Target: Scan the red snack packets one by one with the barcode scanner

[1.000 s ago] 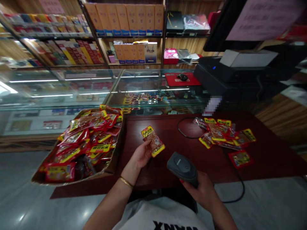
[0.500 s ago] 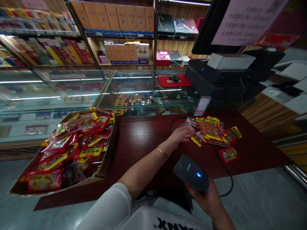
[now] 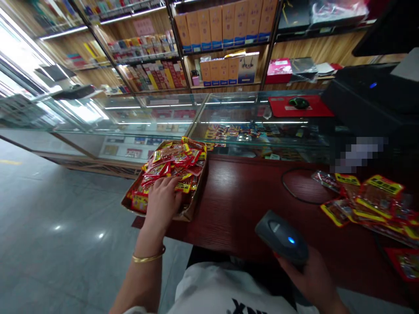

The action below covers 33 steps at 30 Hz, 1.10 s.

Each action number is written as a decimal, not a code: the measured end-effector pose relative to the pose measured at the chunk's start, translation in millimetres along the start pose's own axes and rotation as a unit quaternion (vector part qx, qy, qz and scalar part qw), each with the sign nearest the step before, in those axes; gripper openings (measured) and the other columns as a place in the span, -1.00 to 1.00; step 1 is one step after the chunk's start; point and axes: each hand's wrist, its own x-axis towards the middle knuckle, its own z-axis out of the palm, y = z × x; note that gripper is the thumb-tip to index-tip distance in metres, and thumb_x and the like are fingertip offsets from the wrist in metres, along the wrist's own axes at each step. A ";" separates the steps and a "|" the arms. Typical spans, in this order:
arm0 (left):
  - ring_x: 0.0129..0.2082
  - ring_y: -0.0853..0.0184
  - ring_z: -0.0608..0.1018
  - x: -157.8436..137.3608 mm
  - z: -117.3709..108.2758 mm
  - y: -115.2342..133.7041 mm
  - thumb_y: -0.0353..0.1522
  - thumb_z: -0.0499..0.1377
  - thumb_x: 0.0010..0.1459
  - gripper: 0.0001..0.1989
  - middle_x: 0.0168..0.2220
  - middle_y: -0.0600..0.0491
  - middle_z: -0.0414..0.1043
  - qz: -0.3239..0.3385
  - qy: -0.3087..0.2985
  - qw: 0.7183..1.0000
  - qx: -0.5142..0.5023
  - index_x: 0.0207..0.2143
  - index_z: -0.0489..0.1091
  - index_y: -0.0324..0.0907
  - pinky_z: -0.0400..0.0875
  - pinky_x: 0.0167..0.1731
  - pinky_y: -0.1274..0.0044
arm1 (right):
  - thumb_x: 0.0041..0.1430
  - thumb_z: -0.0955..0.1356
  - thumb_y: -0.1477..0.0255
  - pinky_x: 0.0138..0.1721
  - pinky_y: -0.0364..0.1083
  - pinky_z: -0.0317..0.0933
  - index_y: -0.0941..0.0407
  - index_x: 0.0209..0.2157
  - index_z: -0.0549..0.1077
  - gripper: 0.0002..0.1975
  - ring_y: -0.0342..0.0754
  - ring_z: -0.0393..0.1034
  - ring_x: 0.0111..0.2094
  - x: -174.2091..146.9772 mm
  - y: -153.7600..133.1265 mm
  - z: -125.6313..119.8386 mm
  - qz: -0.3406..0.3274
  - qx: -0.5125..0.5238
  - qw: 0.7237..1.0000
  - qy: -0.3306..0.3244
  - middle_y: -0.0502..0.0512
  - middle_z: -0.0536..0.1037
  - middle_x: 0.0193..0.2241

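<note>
My left hand (image 3: 163,201) reaches over a cardboard box (image 3: 194,205) heaped with red and yellow snack packets (image 3: 175,155). Its fingers lie stretched out on the packets, with nothing visibly gripped; the fingertips partly blend into the heap. A dark handheld barcode scanner (image 3: 278,235), its blue light lit, is wrapped in my right hand (image 3: 316,274) above the counter's front edge. More snack packets (image 3: 376,198) lie in a loose pile on the right of the dark red counter (image 3: 235,200). A single packet (image 3: 404,261) lies in front of that pile.
A glass display case (image 3: 157,117) runs behind the counter. On it lies a red mat (image 3: 314,109) with a computer mouse (image 3: 298,103). Black checkout equipment (image 3: 376,104) stands at the right. A black cable (image 3: 294,195) curves across the counter, and shelves of boxed goods (image 3: 216,28) line the wall.
My left hand has moved from the loose packet pile on the right to the box on the left. The view has swung left. My right hand still holds the scanner.
</note>
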 end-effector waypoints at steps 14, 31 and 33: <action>-0.44 0.33 0.43 -2.9 -13.3 23.1 -0.16 0.04 0.39 -0.67 -0.46 0.09 0.44 -0.159 0.177 0.948 -0.212 -0.35 0.43 -0.14 0.29 -0.37 0.50 | 0.14 0.42 0.19 -0.29 -0.05 0.56 0.05 -0.38 0.71 -0.74 0.15 0.67 -0.43 -6.7 -1.4 -7.4 0.031 -0.029 0.999 0.016 0.12 0.75 -0.43; -0.36 0.37 0.57 -5.1 68.0 84.6 -0.12 0.39 0.03 -0.62 -0.37 0.07 0.50 -0.241 -0.173 0.622 -0.725 -0.34 0.34 -0.16 0.54 -0.32 0.53 | 0.18 0.42 0.11 -0.36 -0.06 0.55 0.06 -0.42 0.69 -0.66 0.11 0.63 -0.53 -10.9 2.4 -13.3 0.027 -0.027 0.999 0.038 0.10 0.72 -0.51; -0.48 0.48 0.48 -8.4 84.4 82.1 -0.26 0.46 -0.12 -0.57 -0.49 0.19 0.39 -0.217 -0.180 0.655 -0.701 -0.44 0.22 -0.15 0.43 -0.41 0.64 | 0.19 0.43 0.13 -0.38 -0.08 0.54 0.06 -0.42 0.69 -0.69 0.10 0.64 -0.52 -10.6 2.0 -14.0 0.019 -0.028 0.999 0.026 0.09 0.73 -0.49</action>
